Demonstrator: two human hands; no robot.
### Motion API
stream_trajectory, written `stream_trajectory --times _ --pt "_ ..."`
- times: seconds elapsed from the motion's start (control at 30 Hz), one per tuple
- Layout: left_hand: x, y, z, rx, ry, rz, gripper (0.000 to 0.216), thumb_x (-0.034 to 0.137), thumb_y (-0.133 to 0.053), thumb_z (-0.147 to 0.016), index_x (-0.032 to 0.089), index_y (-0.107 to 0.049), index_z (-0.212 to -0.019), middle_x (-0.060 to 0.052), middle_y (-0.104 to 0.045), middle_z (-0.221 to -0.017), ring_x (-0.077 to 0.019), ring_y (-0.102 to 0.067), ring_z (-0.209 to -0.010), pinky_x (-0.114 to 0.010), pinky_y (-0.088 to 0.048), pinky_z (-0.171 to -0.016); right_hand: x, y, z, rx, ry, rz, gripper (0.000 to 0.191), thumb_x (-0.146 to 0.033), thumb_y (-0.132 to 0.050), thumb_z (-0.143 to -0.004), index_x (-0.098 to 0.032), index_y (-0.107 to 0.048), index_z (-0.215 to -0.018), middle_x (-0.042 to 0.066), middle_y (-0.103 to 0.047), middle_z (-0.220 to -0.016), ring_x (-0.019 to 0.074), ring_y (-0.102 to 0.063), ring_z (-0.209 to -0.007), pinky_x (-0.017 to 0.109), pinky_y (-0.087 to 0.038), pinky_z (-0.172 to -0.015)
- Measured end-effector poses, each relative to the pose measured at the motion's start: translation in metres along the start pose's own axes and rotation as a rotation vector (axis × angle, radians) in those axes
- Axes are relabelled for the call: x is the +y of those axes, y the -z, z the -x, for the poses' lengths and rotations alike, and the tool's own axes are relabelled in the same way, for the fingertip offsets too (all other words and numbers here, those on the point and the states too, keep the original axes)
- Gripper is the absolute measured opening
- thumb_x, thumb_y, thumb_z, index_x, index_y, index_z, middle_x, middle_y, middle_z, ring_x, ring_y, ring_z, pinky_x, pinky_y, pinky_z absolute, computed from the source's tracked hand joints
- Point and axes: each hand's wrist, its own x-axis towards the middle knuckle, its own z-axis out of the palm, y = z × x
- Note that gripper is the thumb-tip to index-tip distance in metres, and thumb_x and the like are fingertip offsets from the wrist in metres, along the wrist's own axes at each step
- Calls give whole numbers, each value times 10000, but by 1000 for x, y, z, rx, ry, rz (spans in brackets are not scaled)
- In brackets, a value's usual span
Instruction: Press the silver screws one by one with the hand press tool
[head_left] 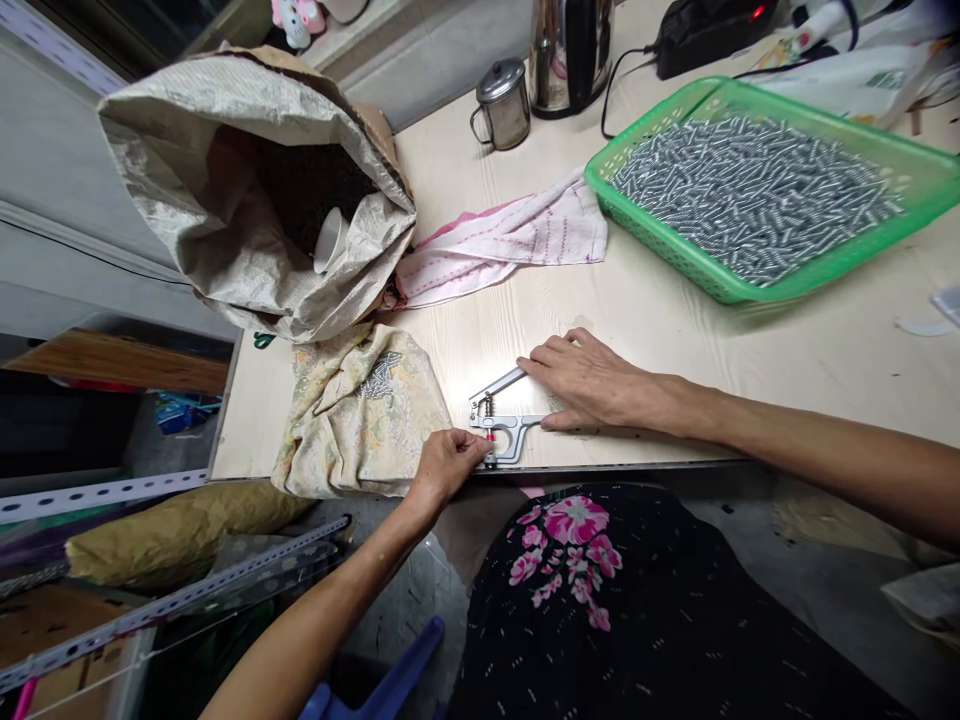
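Observation:
A small metal press plier (501, 417) lies at the near edge of the pale wooden table (675, 320). My right hand (592, 382) rests over its handles, fingers wrapped around them. My left hand (448, 463) pinches something tiny at the tool's jaws; I cannot make out what. Just left of that hand lies a patterned cloth (352, 420) with a small heap of silvery parts (382, 375) on it.
A green plastic basket (922, 165) full of small metal springs stands at the right back. An open woven sack (247, 180) with dark contents and a white cup sits at the left. A pink-white towel (510, 240), a metal mug (502, 102) and a kettle (570, 50) lie behind.

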Motion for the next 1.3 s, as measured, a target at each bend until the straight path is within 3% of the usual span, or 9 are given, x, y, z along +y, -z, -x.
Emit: stream_trajectory --times 0.13,0.27,0.37,0.43,0.5,0.63,0.93,1.13,1.3 --pt "-2 -4 9 132 -153 -190 337 449 -631 -805 137 -695 -694 -10 -581 -605 -136 -530 -573 -251 -423 -572 -11 3 10 15 21 -24 383 -361 -588 -877 -120 -526 -1169 122 -626 -1006 262 -510 -926 381 -310 -828" --pt "11 -15 13 342 -574 -468 264 359 -618 -886 147 -661 -1039 -129 -642 -1089 -253 -594 -1033 -395 -498 -897 -16 -7 15 74 26 -33 438 -288 -535 -907 -107 -442 -1295 122 -623 -1002 247 -514 -887 378 -336 -823" --pt "28 -20 0 230 -809 -632 559 359 -658 -867 123 -475 -1339 -199 -475 -1420 -325 -407 -1340 -505 -393 -1083 -16 -14 19 119 8 -35 608 -316 -562 -898 -77 -320 -1402 132 -615 -1041 263 -517 -915 389 -367 -835" --pt "39 -20 -11 94 -888 -697 634 344 -630 -888 126 -367 -1422 -199 -429 -1468 -319 -365 -1381 -511 -365 -1115 -16 -15 23 126 -17 -40 733 -384 -610 -868 -68 -266 -1433 156 -606 -1102 289 -516 -971 407 -386 -845" --pt "47 -19 -19 2 -913 -735 637 314 -601 -903 131 -322 -1445 -191 -455 -1441 -305 -412 -1338 -494 -388 -1099 -17 -13 27 117 -68 -37 747 -451 -650 -828 -82 -330 -1394 178 -596 -1139 317 -512 -1002 423 -402 -829" --pt "59 -19 -26 -38 -889 -818 638 269 -621 -880 93 -332 -1421 -195 -492 -1353 -304 -475 -1214 -473 -439 -1032 -19 -6 29 57 -175 18 472 -438 -668 -825 -119 -538 -1147 161 -604 -1060 305 -513 -959 399 -408 -784" --pt "71 -19 -41 -32 -803 -812 268 294 -570 -924 168 -540 -1158 -93 -584 -1080 -252 -512 -1010 -420 -480 -869 -3 -17 17 77 -185 -32 199 -343 -628 -879 -148 -615 -916 107 -589 -916 238 -501 -857 343 -372 -717" --pt "72 -22 -42 -20 -762 -781 118 271 -568 -929 160 -605 -941 -77 -616 -961 -238 -529 -943 -383 -482 -811 -5 -26 12 50 -162 -82 131 -234 -551 -926 -156 -622 -849 75 -600 -827 210 -517 -809 338 -387 -738" --pt "64 -23 -38 79 -777 -730 256 264 -595 -912 167 -572 -1148 -111 -620 -1122 -262 -554 -1067 -438 -506 -893 8 -13 13 63 -109 -104 228 -331 -605 -909 -126 -632 -1004 109 -610 -954 232 -514 -884 346 -400 -777"
